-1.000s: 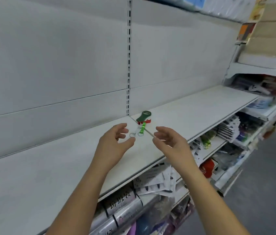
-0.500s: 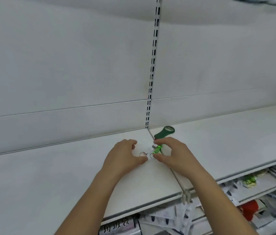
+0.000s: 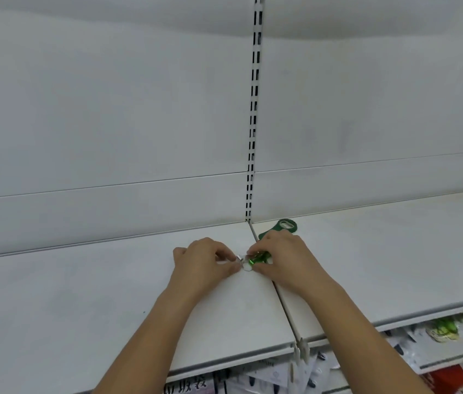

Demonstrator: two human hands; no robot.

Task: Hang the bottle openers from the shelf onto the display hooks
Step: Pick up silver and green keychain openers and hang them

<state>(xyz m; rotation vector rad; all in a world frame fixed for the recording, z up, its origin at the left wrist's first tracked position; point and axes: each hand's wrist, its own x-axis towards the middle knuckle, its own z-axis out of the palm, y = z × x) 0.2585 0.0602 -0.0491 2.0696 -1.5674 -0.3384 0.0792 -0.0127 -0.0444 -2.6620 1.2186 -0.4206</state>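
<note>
On the shelf [image 3: 82, 294], the left hand [image 3: 204, 263] pinches a key ring [image 3: 246, 266], the right hand [image 3: 284, 260] a small green opener [image 3: 257, 258]; a larger opener [image 3: 285, 226] lies behind.

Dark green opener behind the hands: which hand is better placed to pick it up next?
Likely the right hand: the opener lies just behind its knuckles, right of the shelf seam; the left hand is farther.

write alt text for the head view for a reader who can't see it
On a white shelf, the left hand pinches a key ring and the right hand pinches the small green bottle opener next to it. A larger dark green opener lies just behind the right hand, by a slotted upright.
</note>
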